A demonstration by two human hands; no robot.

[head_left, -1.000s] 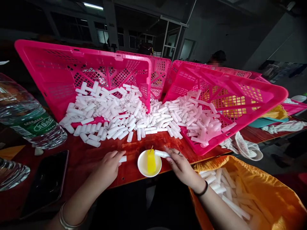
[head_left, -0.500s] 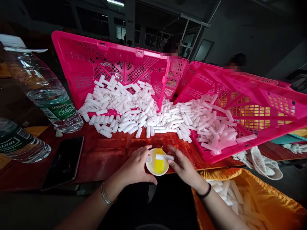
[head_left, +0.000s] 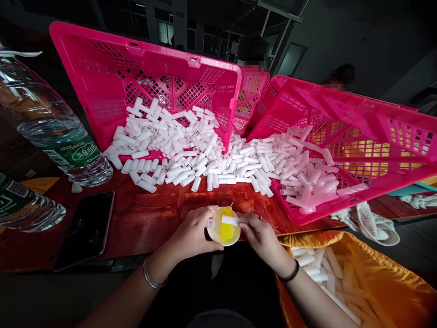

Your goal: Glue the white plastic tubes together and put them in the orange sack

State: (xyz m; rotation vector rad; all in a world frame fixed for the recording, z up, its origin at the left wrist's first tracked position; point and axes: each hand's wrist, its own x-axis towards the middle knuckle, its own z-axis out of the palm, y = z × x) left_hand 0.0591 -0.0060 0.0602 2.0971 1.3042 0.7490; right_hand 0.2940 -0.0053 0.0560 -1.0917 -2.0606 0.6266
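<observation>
A small white dish (head_left: 213,232) stands at the front edge of the red table, with a yellow block (head_left: 226,232), sponge-like, inside it. My left hand (head_left: 196,232) curls round the dish's left side. Its fingers hold a short white plastic tube (head_left: 210,223), open end facing me, and its thumb lies along the rim. From the other side, my right hand (head_left: 261,234) pinches another white tube (head_left: 231,220), held sideways over the yellow block. Whether that tube touches the block, I cannot tell. A thin stick (head_left: 231,206) rises at the dish's back.
Beyond the dish lie heaps of white tubes (head_left: 191,159), spilling from tipped pink baskets (head_left: 146,54). Water bottles (head_left: 75,146) and a phone (head_left: 85,230) are at left. An orange cloth-lined container (head_left: 385,273) of tubes sits at lower right. People (head_left: 343,75) are in the background.
My left thumb has come up against the dish's rim. My right fingers have closed in on their tube, which has shifted slightly left over the yellow block. The view has tilted a little.
</observation>
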